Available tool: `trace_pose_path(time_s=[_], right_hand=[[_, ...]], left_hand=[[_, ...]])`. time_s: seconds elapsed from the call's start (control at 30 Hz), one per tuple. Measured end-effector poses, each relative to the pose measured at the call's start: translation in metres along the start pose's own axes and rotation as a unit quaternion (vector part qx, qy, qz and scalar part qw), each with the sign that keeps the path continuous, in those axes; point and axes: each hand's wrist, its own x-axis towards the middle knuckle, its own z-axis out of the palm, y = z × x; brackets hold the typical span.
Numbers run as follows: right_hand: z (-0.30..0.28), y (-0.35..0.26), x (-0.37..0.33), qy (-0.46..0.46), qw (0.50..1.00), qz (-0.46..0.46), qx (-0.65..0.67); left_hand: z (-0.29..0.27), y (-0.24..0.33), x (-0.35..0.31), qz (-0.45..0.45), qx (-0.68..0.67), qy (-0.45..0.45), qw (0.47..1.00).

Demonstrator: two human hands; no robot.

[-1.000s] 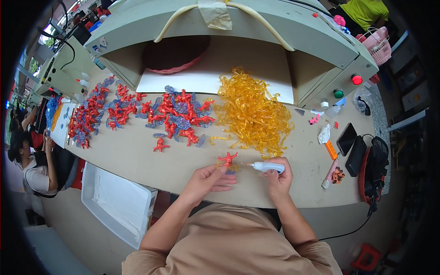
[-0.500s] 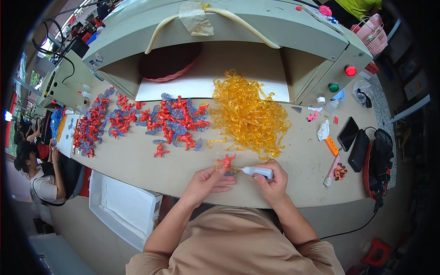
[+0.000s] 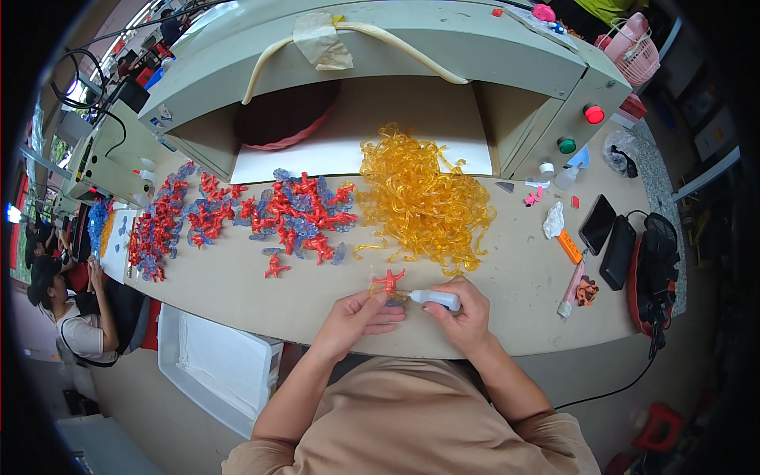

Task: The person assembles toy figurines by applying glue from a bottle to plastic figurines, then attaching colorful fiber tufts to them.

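While the left hand pinches a small red piece at the near edge of the counter, the right hand grips a white tube lying roughly level, nozzle pointing left at the piece. Left fingers closed under the red piece, which sticks up just beyond them; something pale amber seems held with it, too small to tell. Right fingers wrapped shut round the tube's back half. Key relation: the tube's long axis runs right-to-left, tip almost touching the base of the red piece, so the piece lies directly left of the right fingers and just ahead of the left ones. Both hands near each other, close to the person's body, left hand nearer to the piece.

Farther back: an amber tangle of curly parts in the middle, a spread of red and bluish parts to its left, well apart from the hands. White bin below the counter edge, left side. Another person sits at far left.
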Motion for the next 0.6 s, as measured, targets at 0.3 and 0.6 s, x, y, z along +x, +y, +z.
trace_pose_path(time_s=[0.3,0.6], right_hand=[[0.0015,0.0009,0.0001,0.008,1.000,-0.013,-0.006],[0.0014,-0.0003,-0.0002,0.007,1.000,-0.010,-0.005]], left_hand=[[-0.0011,0.0004,-0.0005,-0.006,-0.012,-0.010,1.000],[-0.0020,-0.0020,0.0009,0.002,-0.012,-0.012,1.000]])
